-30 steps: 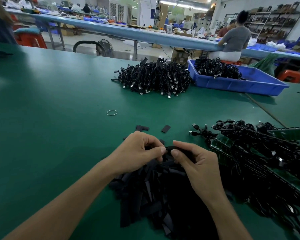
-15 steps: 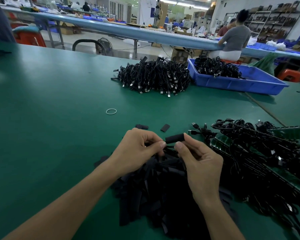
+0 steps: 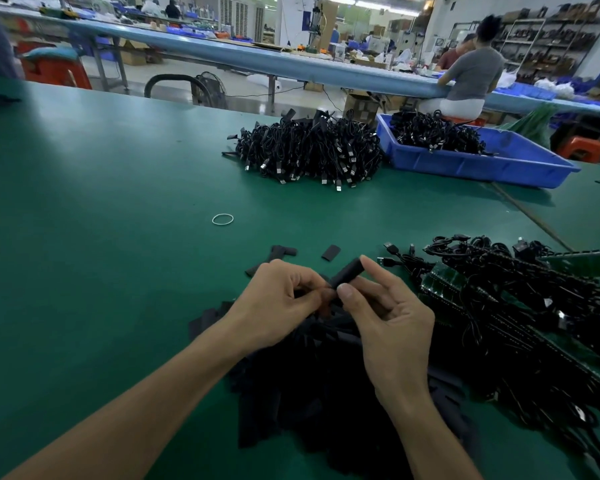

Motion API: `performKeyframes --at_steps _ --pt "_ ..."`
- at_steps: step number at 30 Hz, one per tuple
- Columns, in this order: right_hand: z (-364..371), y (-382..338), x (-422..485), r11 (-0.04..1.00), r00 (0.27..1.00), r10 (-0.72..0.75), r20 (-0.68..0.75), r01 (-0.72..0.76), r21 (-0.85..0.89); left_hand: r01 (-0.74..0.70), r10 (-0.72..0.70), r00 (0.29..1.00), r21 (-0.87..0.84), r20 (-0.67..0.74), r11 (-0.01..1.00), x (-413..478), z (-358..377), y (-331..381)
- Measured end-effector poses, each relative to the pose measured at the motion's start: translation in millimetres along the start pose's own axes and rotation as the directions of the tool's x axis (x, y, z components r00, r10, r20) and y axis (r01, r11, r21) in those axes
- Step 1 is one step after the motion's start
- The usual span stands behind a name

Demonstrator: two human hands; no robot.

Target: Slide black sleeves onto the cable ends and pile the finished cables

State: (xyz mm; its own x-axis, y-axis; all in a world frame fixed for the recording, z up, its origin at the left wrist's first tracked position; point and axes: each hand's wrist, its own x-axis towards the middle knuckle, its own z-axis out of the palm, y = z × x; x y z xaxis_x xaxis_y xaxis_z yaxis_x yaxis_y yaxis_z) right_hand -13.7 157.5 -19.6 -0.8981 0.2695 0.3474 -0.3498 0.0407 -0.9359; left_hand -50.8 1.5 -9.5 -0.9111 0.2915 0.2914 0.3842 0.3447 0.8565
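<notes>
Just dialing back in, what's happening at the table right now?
A person works over a heap of black sleeves on the green table. The right hand pinches one sleeve between thumb and forefinger, and the left hand pinches its near end; no cable shows in either hand. A tangle of cables lies to the right, and a larger cable pile sits across the table beside a blue bin holding more.

Both hands [image 3: 329,306] pinch one black sleeve [image 3: 347,271] above the sleeve heap [image 3: 312,382] on the green table [image 3: 101,237].
</notes>
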Motion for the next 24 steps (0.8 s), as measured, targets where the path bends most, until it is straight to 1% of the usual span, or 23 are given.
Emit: performKeyframes --at_steps 4,9,17,19,22,24 --pt "1 -2 -3 0.999 1.000 -0.029 -0.006 0.029 -0.026 -0.014 0.014 1.000 -0.028 0.006 1.000 0 0 2" --pt "1 -3 -5 0.996 0.998 -0.068 -0.016 0.067 -0.061 -0.023 0.023 1.000 -0.024 -0.001 0.999 -1 1 4" --pt "1 -3 -4 0.986 0.996 -0.071 -0.046 0.063 -0.157 -0.033 0.033 0.999 0.009 0.002 0.999 -4 6 4" --pt "0 -4 -2 0.991 0.997 -0.059 -0.055 0.051 -0.121 -0.044 0.044 0.999 0.022 0.011 0.999 -3 7 4" --pt "-2 -8 0 1.000 0.998 -0.027 -0.054 0.027 0.001 -0.057 0.056 0.998 0.038 0.020 0.998 -1 3 1" --pt "-4 -11 3 0.997 0.998 -0.021 -0.066 0.025 0.071 -0.052 0.045 0.997 0.110 0.069 0.993 -2 -4 -2"
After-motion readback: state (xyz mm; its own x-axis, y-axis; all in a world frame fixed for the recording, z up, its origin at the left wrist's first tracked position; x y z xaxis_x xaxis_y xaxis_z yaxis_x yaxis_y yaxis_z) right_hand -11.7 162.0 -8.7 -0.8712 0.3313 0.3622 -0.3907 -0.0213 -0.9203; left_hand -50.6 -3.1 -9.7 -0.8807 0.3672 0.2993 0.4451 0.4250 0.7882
